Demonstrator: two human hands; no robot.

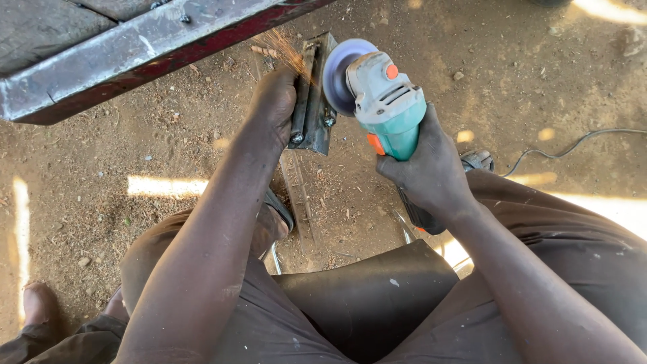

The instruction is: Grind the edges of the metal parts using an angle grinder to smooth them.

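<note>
My right hand (431, 168) grips a teal and grey angle grinder (385, 104) with orange buttons. Its grey disc (337, 71) presses against the edge of a dark metal bracket (317, 101) that stands upright on the dirt. My left hand (273, 101) clasps the bracket's left side, fingers wrapped around a round rod on it. Orange sparks (283, 47) fly up and to the left from the top of the bracket, just above my left hand.
A long grey and dark red steel beam (135, 54) crosses the upper left. A black cable (573, 145) trails over the dirt at right. My knees and a dark seat (371, 296) fill the bottom. A ridged metal strip (296, 195) lies under the bracket.
</note>
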